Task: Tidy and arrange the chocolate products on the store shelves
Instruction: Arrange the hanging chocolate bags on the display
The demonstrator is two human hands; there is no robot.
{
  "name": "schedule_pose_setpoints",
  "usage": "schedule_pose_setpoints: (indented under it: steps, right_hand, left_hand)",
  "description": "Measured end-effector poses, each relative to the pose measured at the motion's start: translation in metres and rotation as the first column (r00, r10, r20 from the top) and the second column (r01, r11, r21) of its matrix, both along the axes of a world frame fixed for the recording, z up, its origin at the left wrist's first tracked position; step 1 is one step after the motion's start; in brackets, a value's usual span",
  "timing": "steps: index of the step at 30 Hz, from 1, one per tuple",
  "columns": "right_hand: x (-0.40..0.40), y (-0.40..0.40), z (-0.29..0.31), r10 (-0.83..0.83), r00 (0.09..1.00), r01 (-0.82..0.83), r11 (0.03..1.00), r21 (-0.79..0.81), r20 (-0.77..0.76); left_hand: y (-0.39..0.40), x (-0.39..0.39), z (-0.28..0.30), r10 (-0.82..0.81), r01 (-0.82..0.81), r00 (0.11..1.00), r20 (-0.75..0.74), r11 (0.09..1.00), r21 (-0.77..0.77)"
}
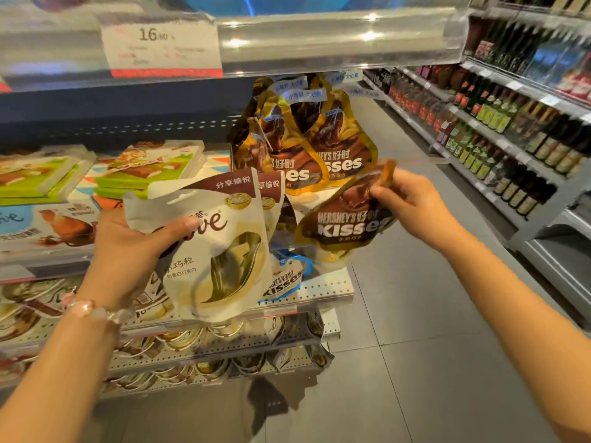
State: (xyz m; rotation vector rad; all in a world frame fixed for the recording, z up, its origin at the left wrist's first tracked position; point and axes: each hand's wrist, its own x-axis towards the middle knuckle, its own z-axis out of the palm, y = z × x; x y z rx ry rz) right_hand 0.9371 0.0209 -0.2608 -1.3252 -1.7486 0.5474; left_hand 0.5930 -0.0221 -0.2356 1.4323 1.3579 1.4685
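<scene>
Head view: left hand point(128, 251) grips a white Dove pouch point(220, 251); right hand point(412, 206) pinches a tilted Hershey's Kisses pouch point(348, 215) by its top edge, hanging Kisses pouches point(307, 139) just behind, open aisle floor point(415, 314) below.

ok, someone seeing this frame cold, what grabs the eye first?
Probably the two pouches held mid-frame: the left hand grips a white-and-gold Dove chocolate pouch, and the right hand pinches the top corner of a tilted brown-and-gold Hershey's Kisses pouch. Behind them, more gold Kisses pouches hang at the shelf end, and a white price tag reading 16 sits upper left.
</scene>
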Motion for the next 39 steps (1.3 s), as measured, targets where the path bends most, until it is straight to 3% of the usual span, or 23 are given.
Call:
schedule_pose_setpoints:
  steps: [4, 13, 21, 24, 28, 32, 34, 36, 39]
  right_hand:
    - [0.005, 0.014, 0.024, -0.069, 0.996, 0.073, 0.994, 0.076, -0.047]
    - [-0.016, 0.046, 0.013, -0.077, 0.995, 0.080, 0.996, 0.040, -0.064]
    - [-0.018, 0.050, 0.004, -0.117, 0.992, 0.112, 0.989, 0.093, 0.054]
    - [-0.019, 0.046, 0.000, -0.108, 0.994, 0.108, 0.994, 0.027, -0.019]
    - [-0.018, 0.037, -0.010, -0.215, 0.976, 0.216, 0.976, 0.032, -0.022]
    - [-0.032, 0.007, -0.032, -0.370, 0.925, 0.381, 0.901, 0.206, -0.088]
    - [-0.043, -0.008, -0.042, -0.309, 0.943, 0.331, 0.864, 0.380, -0.119]
    - [-0.054, -0.019, -0.046, -0.152, 0.982, 0.184, 0.881, 0.437, -0.108]
    - [-0.072, -0.029, -0.045, 0.082, 0.993, -0.058, 0.970, 0.237, -0.090]
  left_hand:
    - [0.003, -0.006, 0.002, 0.020, -0.020, 1.000, 0.018, 1.000, -0.012]
    - [0.000, -0.008, 0.007, 0.003, -0.003, 1.000, -0.009, 1.000, -0.008]
    - [-0.003, -0.011, 0.004, -0.035, 0.037, 0.998, -0.045, 0.999, 0.037]
    - [-0.002, -0.012, 0.002, -0.049, 0.051, 0.998, -0.043, 0.998, 0.030]
    - [-0.002, -0.012, -0.002, -0.053, 0.054, 0.998, -0.046, 0.998, 0.025]
    - [-0.004, -0.011, -0.004, -0.096, 0.097, 0.994, -0.050, 0.995, 0.030]
    - [-0.004, -0.009, -0.005, -0.127, 0.129, 0.989, -0.077, 0.992, 0.018]
    - [-0.004, -0.007, -0.007, -0.145, 0.147, 0.984, -0.099, 0.989, 0.008]
    - [-0.005, -0.003, -0.011, -0.176, 0.176, 0.980, -0.097, 0.984, -0.008]
